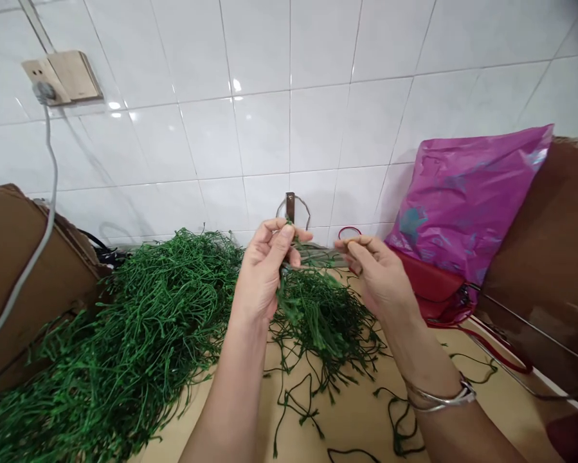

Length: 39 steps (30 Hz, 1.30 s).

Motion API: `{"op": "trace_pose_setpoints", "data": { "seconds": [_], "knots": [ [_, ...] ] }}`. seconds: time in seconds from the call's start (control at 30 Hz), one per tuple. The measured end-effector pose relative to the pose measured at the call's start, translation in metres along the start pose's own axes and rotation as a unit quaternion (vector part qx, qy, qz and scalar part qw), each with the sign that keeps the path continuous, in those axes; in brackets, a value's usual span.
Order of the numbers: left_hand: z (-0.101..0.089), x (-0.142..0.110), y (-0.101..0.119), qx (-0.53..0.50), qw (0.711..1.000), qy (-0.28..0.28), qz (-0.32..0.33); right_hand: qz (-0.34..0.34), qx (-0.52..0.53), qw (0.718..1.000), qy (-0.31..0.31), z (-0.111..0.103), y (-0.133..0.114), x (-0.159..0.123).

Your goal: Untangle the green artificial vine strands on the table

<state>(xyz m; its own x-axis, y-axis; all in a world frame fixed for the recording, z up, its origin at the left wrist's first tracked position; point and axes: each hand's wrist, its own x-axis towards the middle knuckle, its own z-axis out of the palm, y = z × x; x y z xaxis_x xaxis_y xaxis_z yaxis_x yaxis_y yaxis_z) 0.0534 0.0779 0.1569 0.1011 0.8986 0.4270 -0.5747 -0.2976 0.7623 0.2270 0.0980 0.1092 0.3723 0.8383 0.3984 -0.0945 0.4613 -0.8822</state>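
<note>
My left hand point(265, 257) is closed in a pinch on a green cord, whose knotted tip shows above the thumb. Green strands hang below its fingers. To its right, my right hand point(378, 267) holds thumb and forefinger pressed together; whatever lies between them is too small to make out. Beneath both hands lies a bundle of green cords point(320, 315) with small tufted ends. A much larger heap of the same green cords point(173, 302) spreads to the left of my left forearm. A bracelet circles my right wrist.
Loose cords point(298, 405) lie on the tan tabletop point(346, 421). A purple plastic bag point(467, 199) and a red handbag point(431, 286) stand at the right, beside a brown box point(553, 276). A cardboard box point(33, 270) and a hanging cable point(52, 186) are at the left. A tiled wall closes the back.
</note>
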Motion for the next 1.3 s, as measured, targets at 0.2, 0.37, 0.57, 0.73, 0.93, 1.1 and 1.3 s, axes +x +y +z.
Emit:
{"op": "trace_pose_setpoints", "data": {
  "seconds": [0.2,0.37,0.57,0.73,0.93,1.1,1.3],
  "knots": [
    [-0.013,0.009,-0.014,0.161,0.987,0.010,-0.004,-0.165,-0.250,0.954,0.005,-0.006,-0.032,-0.012],
    [-0.009,0.006,-0.019,0.156,0.987,-0.018,-0.028,-0.092,-0.193,0.966,-0.145,0.008,-0.049,-0.030],
    [-0.001,0.003,-0.018,0.086,0.993,-0.045,-0.064,-0.125,-0.284,0.939,-0.149,0.027,-0.032,-0.039],
    [-0.002,0.006,-0.014,-0.095,0.981,-0.017,-0.166,-0.201,-0.317,0.910,-0.179,0.026,-0.034,-0.042],
    [-0.007,0.011,-0.008,-0.192,0.966,0.048,-0.166,-0.184,-0.228,0.892,-0.345,0.012,-0.059,-0.042],
    [-0.009,0.010,-0.010,-0.070,0.983,0.116,-0.124,-0.165,-0.294,0.930,-0.146,0.007,-0.046,-0.029],
    [-0.014,0.008,-0.012,0.079,0.993,0.073,-0.059,-0.183,-0.327,0.927,-0.021,-0.005,-0.033,-0.017]
  ]
}}
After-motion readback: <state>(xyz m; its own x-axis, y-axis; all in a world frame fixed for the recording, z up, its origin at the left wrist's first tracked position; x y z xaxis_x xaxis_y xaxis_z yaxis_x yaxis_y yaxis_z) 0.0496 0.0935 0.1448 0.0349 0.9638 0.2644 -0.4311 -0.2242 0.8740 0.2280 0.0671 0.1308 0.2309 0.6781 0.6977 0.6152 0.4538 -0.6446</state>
